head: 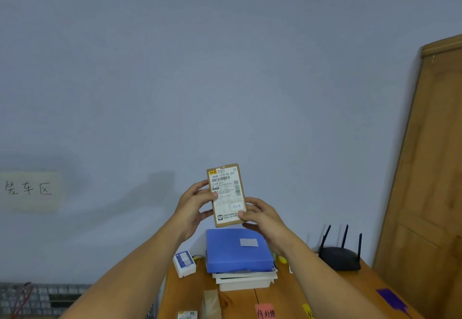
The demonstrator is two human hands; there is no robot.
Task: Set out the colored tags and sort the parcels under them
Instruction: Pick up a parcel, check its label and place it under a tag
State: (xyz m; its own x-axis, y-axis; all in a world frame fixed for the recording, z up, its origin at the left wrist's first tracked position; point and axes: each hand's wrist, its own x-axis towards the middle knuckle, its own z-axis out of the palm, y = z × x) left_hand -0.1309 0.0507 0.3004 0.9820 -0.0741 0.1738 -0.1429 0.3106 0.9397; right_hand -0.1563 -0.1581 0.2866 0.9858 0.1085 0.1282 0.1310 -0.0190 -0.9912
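Head view: both hands hold brown parcel (227, 195) upright, label facing camera.

A wooden table (240, 301) carries a blue box (237, 251) stacked on white trays (246, 281), a small white box (184, 263) to its left and a black router (341, 256) to its right. Near the front edge lie a pink tag (265, 311), a yellow tag (308, 310) and a purple tag (392, 300).
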